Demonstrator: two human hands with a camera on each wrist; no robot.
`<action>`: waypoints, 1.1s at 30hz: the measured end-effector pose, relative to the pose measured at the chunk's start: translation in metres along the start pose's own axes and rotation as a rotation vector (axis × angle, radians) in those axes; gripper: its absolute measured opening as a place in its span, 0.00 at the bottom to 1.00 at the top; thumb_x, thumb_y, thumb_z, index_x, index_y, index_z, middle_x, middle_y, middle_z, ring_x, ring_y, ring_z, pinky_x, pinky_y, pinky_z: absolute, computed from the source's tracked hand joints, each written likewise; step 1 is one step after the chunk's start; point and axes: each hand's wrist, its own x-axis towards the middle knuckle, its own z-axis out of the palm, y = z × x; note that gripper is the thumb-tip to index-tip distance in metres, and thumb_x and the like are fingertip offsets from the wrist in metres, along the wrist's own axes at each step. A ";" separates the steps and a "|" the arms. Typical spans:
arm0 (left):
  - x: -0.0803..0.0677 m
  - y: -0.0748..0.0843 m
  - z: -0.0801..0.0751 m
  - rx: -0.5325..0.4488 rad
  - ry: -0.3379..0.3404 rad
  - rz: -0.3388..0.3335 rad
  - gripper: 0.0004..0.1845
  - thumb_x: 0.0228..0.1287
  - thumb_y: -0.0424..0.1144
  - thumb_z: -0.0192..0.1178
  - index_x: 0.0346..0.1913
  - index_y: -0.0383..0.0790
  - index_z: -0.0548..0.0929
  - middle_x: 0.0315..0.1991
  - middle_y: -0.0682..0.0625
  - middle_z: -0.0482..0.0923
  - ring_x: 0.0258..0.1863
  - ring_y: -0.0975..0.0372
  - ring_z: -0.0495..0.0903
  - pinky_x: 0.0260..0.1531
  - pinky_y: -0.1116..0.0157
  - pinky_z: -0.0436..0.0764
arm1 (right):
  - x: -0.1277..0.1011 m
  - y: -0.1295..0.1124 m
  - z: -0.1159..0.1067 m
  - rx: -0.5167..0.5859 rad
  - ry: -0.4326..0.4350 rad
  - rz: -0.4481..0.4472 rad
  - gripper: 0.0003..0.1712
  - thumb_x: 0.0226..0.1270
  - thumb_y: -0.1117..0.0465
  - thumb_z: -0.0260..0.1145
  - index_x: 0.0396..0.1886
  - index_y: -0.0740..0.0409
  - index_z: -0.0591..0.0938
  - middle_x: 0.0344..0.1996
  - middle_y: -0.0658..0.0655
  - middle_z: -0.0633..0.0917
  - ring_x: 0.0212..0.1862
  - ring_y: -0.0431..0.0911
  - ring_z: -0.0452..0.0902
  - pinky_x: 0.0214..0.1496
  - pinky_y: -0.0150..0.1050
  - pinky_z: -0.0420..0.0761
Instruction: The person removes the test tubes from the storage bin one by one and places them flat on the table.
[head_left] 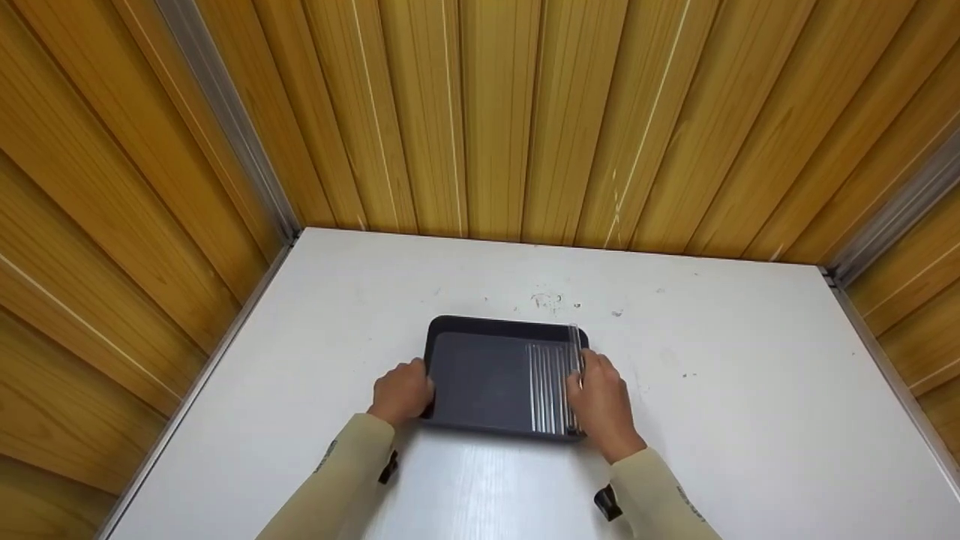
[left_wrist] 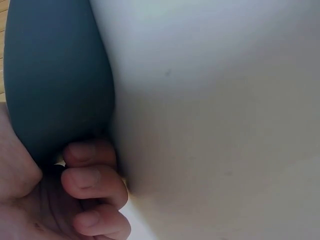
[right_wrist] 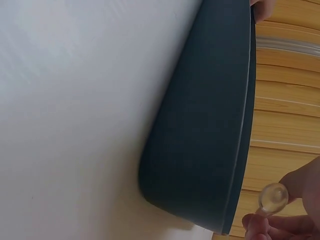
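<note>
I look forward and down on the tray (head_left: 480,386) from well above in the head view; both wrist views sit close and low, turned sideways, facing its outside. All three share tray and white tabletop (head_left: 750,390).

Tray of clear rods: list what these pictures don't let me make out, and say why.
- Exact count of the clear rods: head view, too fine and closely set, with the right hand partly in the way.
- Underside of the dark tray: head view, hidden by the tray's own floor.
- Sleeve marks: head view, too small to read.
- Rest of the right hand: right wrist view, cut off by the right edge.
</note>
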 end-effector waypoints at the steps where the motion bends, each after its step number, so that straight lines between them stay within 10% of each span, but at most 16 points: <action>1: 0.000 0.000 0.000 -0.001 -0.002 -0.002 0.10 0.65 0.39 0.53 0.37 0.33 0.78 0.30 0.39 0.81 0.28 0.49 0.82 0.29 0.50 0.78 | 0.000 0.001 0.000 0.000 0.002 0.003 0.21 0.62 0.69 0.61 0.54 0.74 0.76 0.43 0.70 0.83 0.46 0.60 0.83 0.46 0.51 0.81; 33: 0.003 0.000 0.001 0.017 -0.028 -0.011 0.10 0.66 0.40 0.53 0.37 0.34 0.77 0.29 0.41 0.80 0.28 0.51 0.81 0.27 0.52 0.78 | -0.004 0.022 -0.001 -0.019 0.033 0.041 0.20 0.63 0.69 0.60 0.54 0.76 0.76 0.39 0.70 0.82 0.39 0.60 0.83 0.42 0.52 0.81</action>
